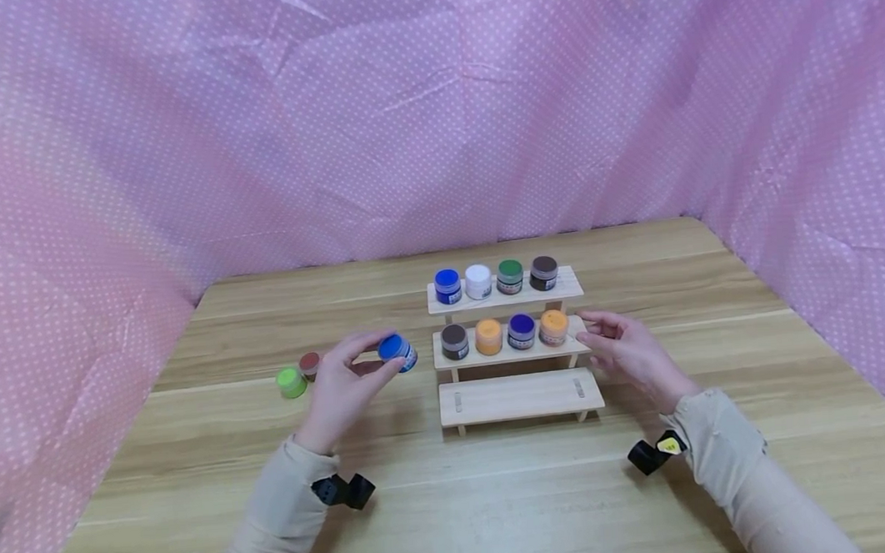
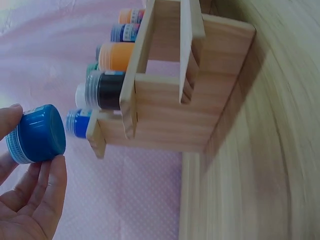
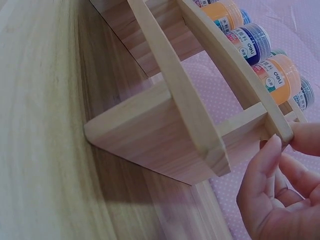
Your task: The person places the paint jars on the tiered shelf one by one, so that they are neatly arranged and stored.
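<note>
In the head view my left hand [image 1: 343, 390] grips a blue paint jar [image 1: 397, 352] between thumb and fingers, lifted above the table left of the wooden tiered rack [image 1: 520, 396]. The left wrist view shows the same jar [image 2: 42, 134] tilted on its side in the fingers. With thumb and forefinger, my right hand [image 3: 280, 195] pinches the right end of the rack's middle shelf [image 3: 277, 125]. Brown, orange, purple and orange jars [image 1: 554, 327] stand on that shelf. Blue, white, green and dark brown jars [image 1: 543, 273] line the top shelf. The bottom shelf bears no jar.
A light green jar [image 1: 291, 382] and a reddish-brown jar [image 1: 309, 365] stand on the wood-grain table [image 1: 500, 507], left of my left hand. Pink dotted cloth [image 1: 435, 126] hangs behind the table and at its sides.
</note>
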A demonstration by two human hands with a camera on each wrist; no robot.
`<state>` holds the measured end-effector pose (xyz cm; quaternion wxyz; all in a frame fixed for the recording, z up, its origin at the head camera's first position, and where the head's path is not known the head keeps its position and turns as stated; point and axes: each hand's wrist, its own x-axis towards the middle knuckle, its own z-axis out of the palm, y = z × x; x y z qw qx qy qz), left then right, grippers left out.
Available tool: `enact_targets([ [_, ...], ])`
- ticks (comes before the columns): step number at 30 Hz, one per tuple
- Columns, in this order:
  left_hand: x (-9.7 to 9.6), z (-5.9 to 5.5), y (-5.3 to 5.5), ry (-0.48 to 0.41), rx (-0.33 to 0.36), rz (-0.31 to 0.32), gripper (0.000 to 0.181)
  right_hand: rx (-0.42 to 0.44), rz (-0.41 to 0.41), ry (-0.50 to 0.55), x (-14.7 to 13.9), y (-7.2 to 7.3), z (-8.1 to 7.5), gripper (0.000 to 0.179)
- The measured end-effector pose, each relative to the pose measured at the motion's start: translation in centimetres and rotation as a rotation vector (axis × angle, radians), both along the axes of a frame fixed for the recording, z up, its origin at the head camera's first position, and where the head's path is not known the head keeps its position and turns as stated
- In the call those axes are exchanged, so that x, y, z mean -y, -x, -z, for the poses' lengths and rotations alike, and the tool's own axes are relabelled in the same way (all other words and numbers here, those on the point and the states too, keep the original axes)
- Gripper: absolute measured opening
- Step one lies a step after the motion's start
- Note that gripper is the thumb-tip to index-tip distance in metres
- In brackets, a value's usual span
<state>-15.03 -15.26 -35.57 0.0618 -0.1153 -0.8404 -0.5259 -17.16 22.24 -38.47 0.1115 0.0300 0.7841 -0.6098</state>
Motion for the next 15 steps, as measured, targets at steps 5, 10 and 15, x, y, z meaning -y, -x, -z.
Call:
enact_targets([
  [5,-1.0,-0.5,-0.1,-0.034,-0.017,0.016,0.037,-0.007,0.002,0.037,0.0,0.0,-0.1,0.058],
  [10,-2.1,-0.7,0.0,-0.079,-0.044,0.035,0.037,-0.013,-0.010,0.019,0.0,0.0,0.0,0.059],
  [15,-3.2,-0.8,0.1,-0.109,-0.061,0.065,0.037,-0.025,-0.016,-0.018,0.0,-0.1,0.1,0.059],
])
